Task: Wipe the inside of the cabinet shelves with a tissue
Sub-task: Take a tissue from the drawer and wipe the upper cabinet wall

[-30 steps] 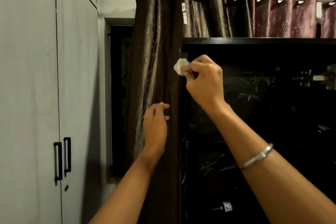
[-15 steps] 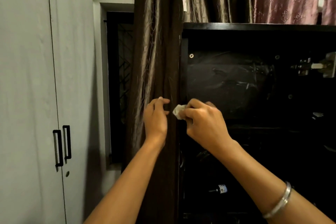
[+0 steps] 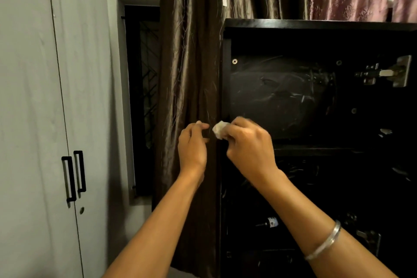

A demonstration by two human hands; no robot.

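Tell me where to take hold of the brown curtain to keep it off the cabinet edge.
Pinch the fold of the brown curtain nearest the cabinet, coming from the left. It hangs in loose vertical pleats beside the frame, and the left hand is already there; the right hand holds the tissue.

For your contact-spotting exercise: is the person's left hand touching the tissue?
Apart. The head view shows a dark strip of curtain between the left hand and the tissue, which the right hand pinches.
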